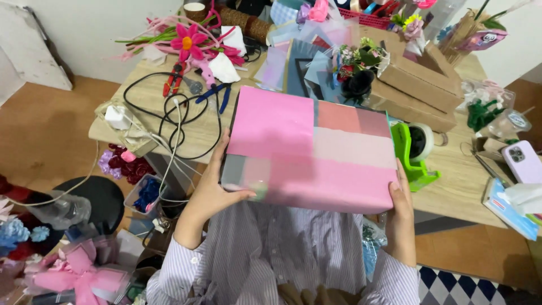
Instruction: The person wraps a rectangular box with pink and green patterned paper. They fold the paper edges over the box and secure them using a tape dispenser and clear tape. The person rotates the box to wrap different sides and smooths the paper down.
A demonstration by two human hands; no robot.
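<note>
A light wooden table (192, 133) stands on a brown floor beside a white wall, and it is crowded with craft materials. The left hand (217, 189) holds the left edge of a pink wrapped box (307, 149), with the thumb lying on top near the grey corner and the other fingers hidden under it. The box is between both hands, above the near edge of the table and in front of the striped shirt. The right hand (400, 203) grips the right near corner, fingers together along the side. Left of the box lie black and white cables (169, 116), behind them a pink pipe-cleaner flower (188, 40). A green tape dispenser (414, 152) stands just beside the right side of the box, a cardboard box (420, 85) behind it, and a pink phone (522, 161) far right.
</note>
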